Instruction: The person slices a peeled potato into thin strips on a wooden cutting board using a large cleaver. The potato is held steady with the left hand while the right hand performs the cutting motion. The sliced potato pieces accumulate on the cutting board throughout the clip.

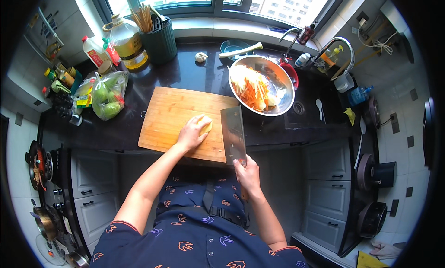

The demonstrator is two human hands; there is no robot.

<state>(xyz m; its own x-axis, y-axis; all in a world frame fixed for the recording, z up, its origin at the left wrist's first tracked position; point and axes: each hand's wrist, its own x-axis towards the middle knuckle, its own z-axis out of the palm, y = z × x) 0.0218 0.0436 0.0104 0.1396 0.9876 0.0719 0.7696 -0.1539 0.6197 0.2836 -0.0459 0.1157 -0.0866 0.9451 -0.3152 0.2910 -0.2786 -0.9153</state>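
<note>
**Peeled potato held down on the board, cleaver beside it**

Head view: the left hand (191, 133) lies palm-down over a pale yellow peeled potato (206, 125), fingers curled over its top and pressing it onto the wooden cutting board (171, 115). The potato sits near the board's right front corner, partly hidden under the hand. The right hand (248, 173) is wrapped tight around the handle of a broad cleaver (233, 133), whose flat blade stands just to the right of the potato, at the board's right edge; I cannot tell whether it touches the potato.

The board rests on a dark surface (185, 73). Behind and to the right sits a steel bowl (282, 85) holding shredded orange and pale vegetables. To the left lies a clear bag of green produce (109, 96), with an oil bottle (127, 43) farther back.

By its look the potato is firm and fairly dense, but wet and slippery once peeled, and its rounded shape could roll. It is best pinned from above with bent fingertips, knuckles toward the blade. The cleaver looks heavy, its weight in the blade.
</note>
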